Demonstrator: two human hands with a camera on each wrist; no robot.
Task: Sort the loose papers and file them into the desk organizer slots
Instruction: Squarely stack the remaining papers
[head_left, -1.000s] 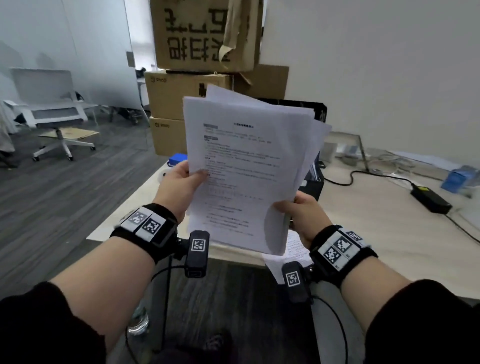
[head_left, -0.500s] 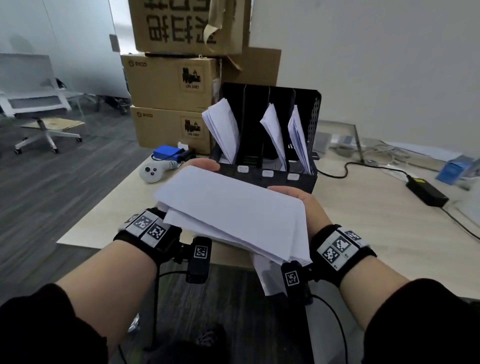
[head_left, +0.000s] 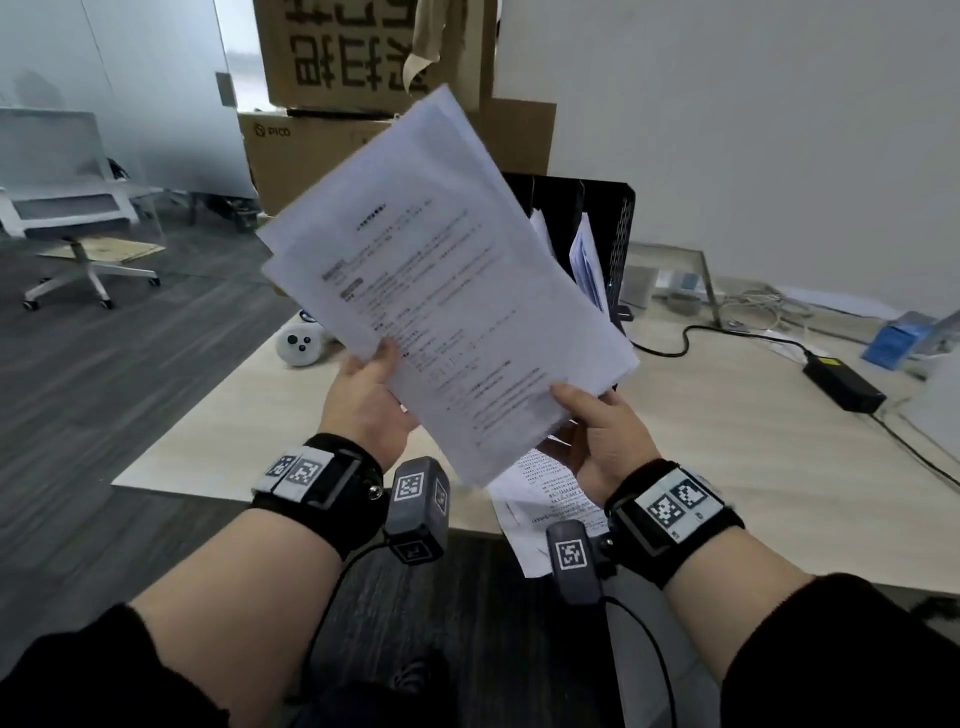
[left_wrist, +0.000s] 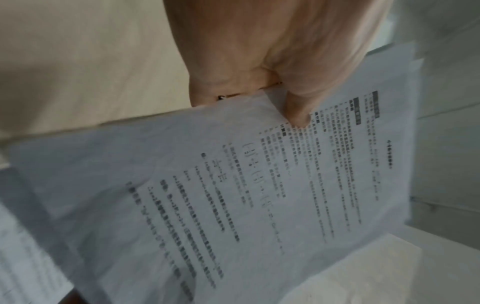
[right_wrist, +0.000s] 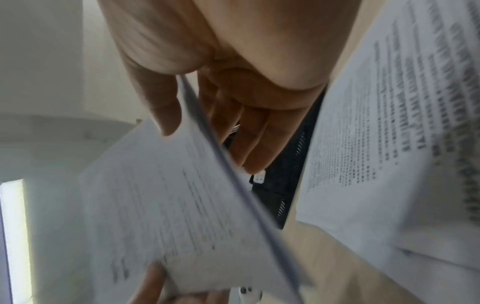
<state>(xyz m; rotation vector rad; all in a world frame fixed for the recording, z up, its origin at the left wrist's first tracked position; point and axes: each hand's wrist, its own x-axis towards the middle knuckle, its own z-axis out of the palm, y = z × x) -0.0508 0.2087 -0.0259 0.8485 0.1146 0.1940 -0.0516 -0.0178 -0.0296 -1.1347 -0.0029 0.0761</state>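
I hold a stack of printed papers (head_left: 447, 291) up in front of me, tilted with its top toward the right. My left hand (head_left: 371, 384) pinches its lower left edge, thumb on the printed face (left_wrist: 296, 111). My right hand (head_left: 587, 415) pinches the lower right corner, with the thumb (right_wrist: 161, 115) in front and the fingers (right_wrist: 249, 133) behind the sheets. The black desk organizer (head_left: 618, 223) stands behind the stack, mostly hidden, with white sheets showing in its right slots. More loose papers (head_left: 540, 499) lie on the desk edge below my right hand.
Cardboard boxes (head_left: 363, 156) are stacked behind the desk's far left corner. A white controller (head_left: 301, 345) lies on the desk (head_left: 727, 467) at left. A black power adapter (head_left: 841, 387) with its cable and a blue box (head_left: 893, 338) sit at right. An office chair (head_left: 78, 208) stands far left.
The stack was upright a second ago, then lay low and flat over the desk. Now both hands have lifted it again, turned clockwise so it hides most of the organizer.
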